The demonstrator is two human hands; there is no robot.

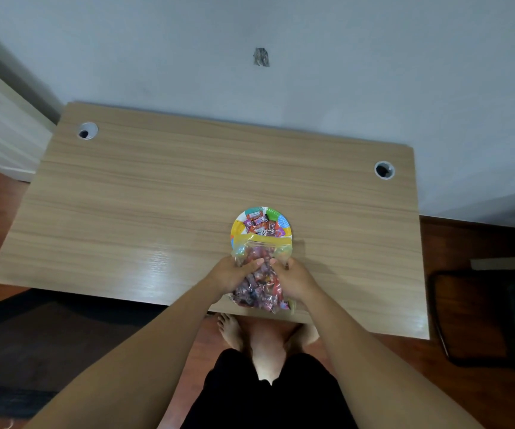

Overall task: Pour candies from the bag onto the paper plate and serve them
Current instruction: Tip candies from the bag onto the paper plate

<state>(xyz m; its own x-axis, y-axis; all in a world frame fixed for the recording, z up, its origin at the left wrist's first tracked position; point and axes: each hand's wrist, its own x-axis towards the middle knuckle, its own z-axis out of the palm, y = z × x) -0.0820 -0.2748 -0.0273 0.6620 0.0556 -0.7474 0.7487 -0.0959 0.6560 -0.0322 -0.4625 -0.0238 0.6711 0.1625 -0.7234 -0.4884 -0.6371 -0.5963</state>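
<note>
Spreading wide under everything, the tabletop carries the paper plate near its front edge, a few candies already on it. The bag lies tipped with its mouth over the plate; soft, crinkly and likely slippery, it sags with loose sweets. Left hand and right hand each clasp its sides, best held low by the bulge
</note>
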